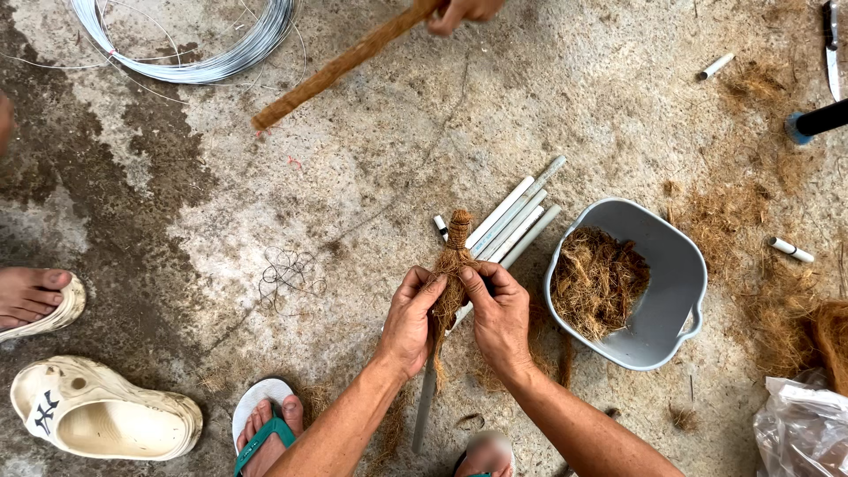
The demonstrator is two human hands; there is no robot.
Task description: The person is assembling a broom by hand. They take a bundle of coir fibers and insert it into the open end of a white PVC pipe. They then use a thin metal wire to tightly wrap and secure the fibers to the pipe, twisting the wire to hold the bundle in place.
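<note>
Pipes (512, 221) and fibre-filled basin (680, 265) lie just beyond both hands' grip on fibre bundle (452, 265).

Left hand (409, 320), right hand (500, 318) press coir (452, 265) onto pipe (426, 402); bucket (680, 269) right.

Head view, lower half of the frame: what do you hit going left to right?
White clog → green flip-flop → left hand → coir-wrapped stick → right hand → grey tub of coir fibre → clear plastic bag.
</note>
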